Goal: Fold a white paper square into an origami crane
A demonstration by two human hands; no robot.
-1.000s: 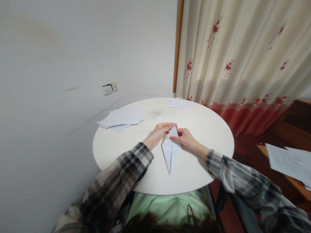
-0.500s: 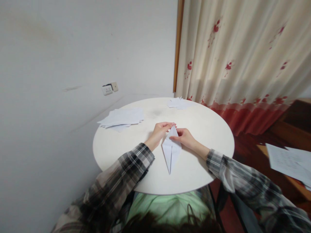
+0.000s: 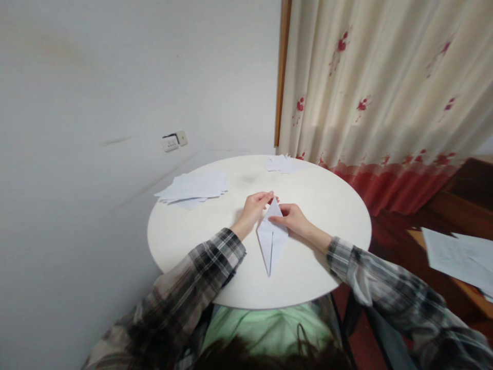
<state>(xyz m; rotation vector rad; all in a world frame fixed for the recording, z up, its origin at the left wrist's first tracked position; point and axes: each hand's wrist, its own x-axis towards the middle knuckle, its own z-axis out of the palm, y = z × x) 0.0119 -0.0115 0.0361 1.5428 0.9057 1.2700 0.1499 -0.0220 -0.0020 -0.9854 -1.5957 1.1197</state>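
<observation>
Beside a white wall (image 3: 134, 77) fitted with a socket (image 3: 170, 143) and a curtain (image 3: 381, 87) patterned with red flowers, a round white table (image 3: 319, 192) is seen, with sheets (image 3: 194, 186) piled at its left edge and scraps (image 3: 283, 164) scattered at its far edge. Between two plaid sleeves (image 3: 217, 254), a kite-shaped folded paper (image 3: 265, 237) is laid on the table's near half, its long point turned toward the wearer. Its right side is grasped by the right hand (image 3: 295, 218), thumb on top, while its upper tip is met by the left hand (image 3: 253, 206)'s bent fingers; whether it is pinched there cannot be told.
</observation>
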